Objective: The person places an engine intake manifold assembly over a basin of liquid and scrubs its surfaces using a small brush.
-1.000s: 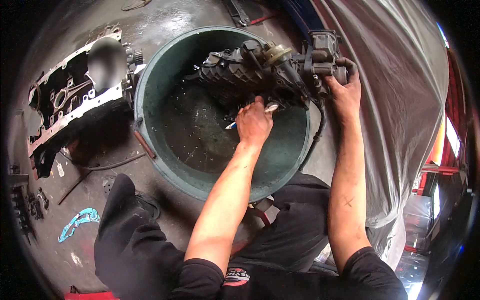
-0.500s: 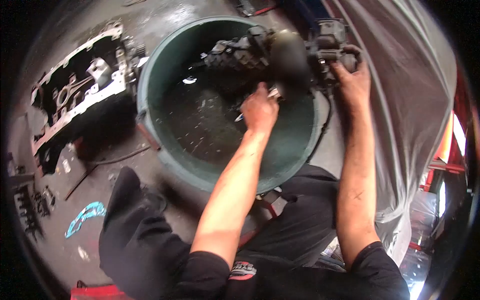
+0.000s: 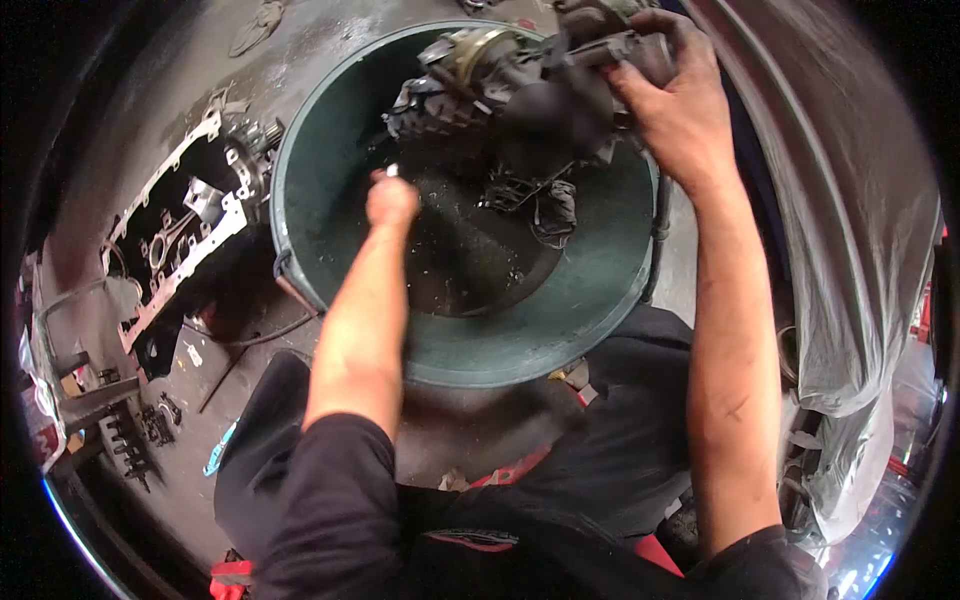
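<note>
A large, greasy metal mechanical assembly [image 3: 455,105] with a gold-coloured ring hangs over the far side of a round green tub [image 3: 455,365]. My right hand [image 3: 690,115] is closed round a cylindrical part at its right end, thumb towards me. Inside the tub's outline, left of the assembly and apart from it, my left hand [image 3: 393,203] is closed. A small pale tip shows above its fingers; the rest of what it holds is hidden. Dark liquid with floating specks lies in the tub, and a dark crumpled clump [image 3: 553,212] sits under the assembly.
An engine block [image 3: 185,215] with pale edges lies on the floor left of the tub. A grey plastic sheet [image 3: 850,250] hangs along the right. Small metal parts [image 3: 125,445] lie at the lower left, and a rag [image 3: 257,27] at the top.
My left hand has come out from beneath the assembly and moved left, still closed. The assembly has turned, showing its gold ring and uncovering the dark clump. My right hand keeps its grip.
</note>
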